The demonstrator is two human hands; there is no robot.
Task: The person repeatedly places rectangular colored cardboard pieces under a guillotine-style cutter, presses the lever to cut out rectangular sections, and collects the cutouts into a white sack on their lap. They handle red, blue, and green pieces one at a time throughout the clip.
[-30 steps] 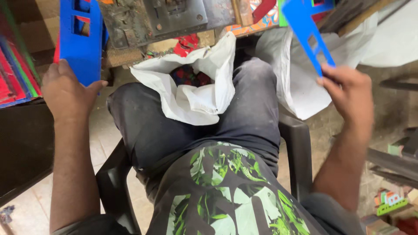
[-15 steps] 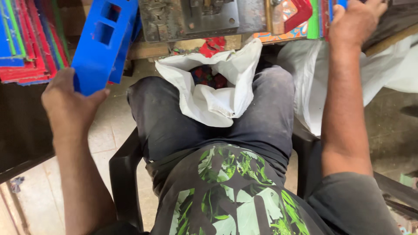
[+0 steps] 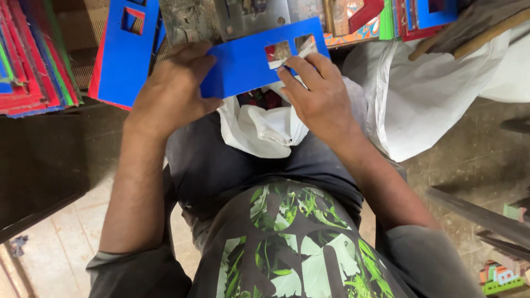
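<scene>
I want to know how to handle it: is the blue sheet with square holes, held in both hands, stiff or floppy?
The blue sheet probably is fairly stiff: it spans flat between the left hand and right hand without sagging. It looks thin, so likely light. The cut-out windows may weaken it there.

Soft daylight, dim corners — slight blur, wide-angle edge stretch

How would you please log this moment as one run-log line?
left hand: holds blue cut-out sheet | right hand: fingers at its window | white bag: on lap
</scene>
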